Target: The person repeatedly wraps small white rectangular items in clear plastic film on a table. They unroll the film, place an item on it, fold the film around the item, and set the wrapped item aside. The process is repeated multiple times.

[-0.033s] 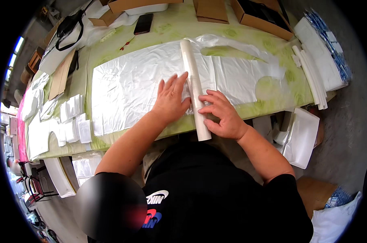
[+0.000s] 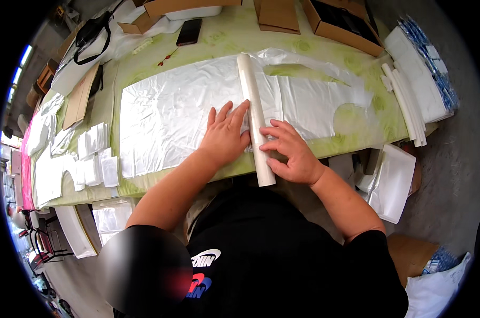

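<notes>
A long off-white roll (image 2: 254,100) lies across a thin white plastic sheet (image 2: 171,111), its near end sticking out past the table's front edge. The sheet is cut like a disposable apron, with a rounded cut-out and a strap-like band at its right part. My left hand (image 2: 225,132) rests flat on the sheet, fingers extended, fingertips against the roll's left side. On the other side, my right hand (image 2: 293,153) has its fingers spread and slightly bent, their tips touching the roll. Neither hand is wrapped round it.
A green-patterned cloth (image 2: 219,40) covers the table. A phone (image 2: 189,32) and cardboard boxes (image 2: 351,40) stand at the back. Folded white pieces (image 2: 94,164) lie at left. Several white tubes (image 2: 407,106) and a stack of white packs (image 2: 417,79) are at right.
My left hand sits very slightly nearer to me along the roll. The roll, the sheet and my right hand look almost the same.
</notes>
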A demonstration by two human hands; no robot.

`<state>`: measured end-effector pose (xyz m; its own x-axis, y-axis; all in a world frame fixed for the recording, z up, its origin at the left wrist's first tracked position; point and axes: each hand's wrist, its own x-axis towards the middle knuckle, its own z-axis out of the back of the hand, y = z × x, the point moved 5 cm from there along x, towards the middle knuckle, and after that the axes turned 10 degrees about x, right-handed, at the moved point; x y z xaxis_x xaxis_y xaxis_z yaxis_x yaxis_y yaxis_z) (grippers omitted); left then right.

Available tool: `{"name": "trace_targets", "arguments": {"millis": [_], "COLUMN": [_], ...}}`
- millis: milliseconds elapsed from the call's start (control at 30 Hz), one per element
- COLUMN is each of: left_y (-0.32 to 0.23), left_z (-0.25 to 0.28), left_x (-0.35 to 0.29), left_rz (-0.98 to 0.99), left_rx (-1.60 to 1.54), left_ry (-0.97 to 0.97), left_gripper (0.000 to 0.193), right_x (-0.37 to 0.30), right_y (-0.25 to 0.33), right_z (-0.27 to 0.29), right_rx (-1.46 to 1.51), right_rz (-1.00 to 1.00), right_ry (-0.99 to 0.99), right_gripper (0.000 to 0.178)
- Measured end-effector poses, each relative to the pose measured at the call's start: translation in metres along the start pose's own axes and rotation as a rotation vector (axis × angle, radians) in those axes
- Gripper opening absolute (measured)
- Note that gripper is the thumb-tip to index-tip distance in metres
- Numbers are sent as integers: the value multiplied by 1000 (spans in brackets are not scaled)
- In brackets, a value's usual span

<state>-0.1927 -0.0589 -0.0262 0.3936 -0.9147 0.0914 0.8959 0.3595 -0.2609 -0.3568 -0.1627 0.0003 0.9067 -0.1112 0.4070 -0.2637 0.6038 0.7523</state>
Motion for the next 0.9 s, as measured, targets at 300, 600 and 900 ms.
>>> {"name": "trace_targets", "arguments": {"millis": [300,600,900], "left_y": [0,19,53], "left_z": [42,36,38], "left_x": [23,-5,-53], "left_rz": [-316,-182,-16], "left_rx": [-67,-251,-191], "left_ry": [-331,-303,-321], "left_gripper": [50,37,49], "right_x": [23,46,164], "right_y": [27,-13,-103], "right_z": [-18,-17,-50], "right_rx": [-221,-221,-658], "right_rz": [8,-45,-185], "right_ry": [87,-138,92], "right_gripper": [27,32,62]}}
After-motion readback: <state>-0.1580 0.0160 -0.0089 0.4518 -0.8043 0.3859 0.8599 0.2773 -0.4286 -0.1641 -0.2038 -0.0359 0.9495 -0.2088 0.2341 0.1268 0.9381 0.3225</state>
